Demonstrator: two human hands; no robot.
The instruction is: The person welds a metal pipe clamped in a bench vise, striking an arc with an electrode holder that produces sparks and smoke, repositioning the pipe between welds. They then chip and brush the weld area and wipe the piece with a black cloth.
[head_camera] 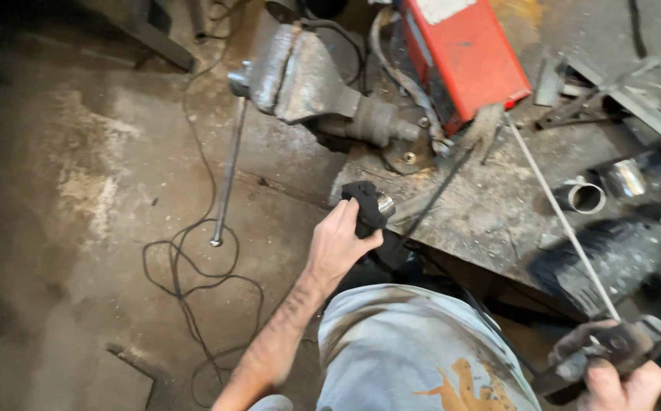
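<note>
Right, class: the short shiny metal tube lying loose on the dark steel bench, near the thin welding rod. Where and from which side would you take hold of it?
Grip the short shiny metal tube across its round outer wall, coming down from above. It lies on its side on the dark steel bench with its open end facing the camera, so the curved sides are free. Approach from the right, away from the thin welding rod passing close on its left.

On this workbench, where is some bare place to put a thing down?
Bare patch: the steel benchtop between the thin welding rod and the grey bench vise. Crowded: the right side, around the short shiny pipe and the red welding machine.
</note>
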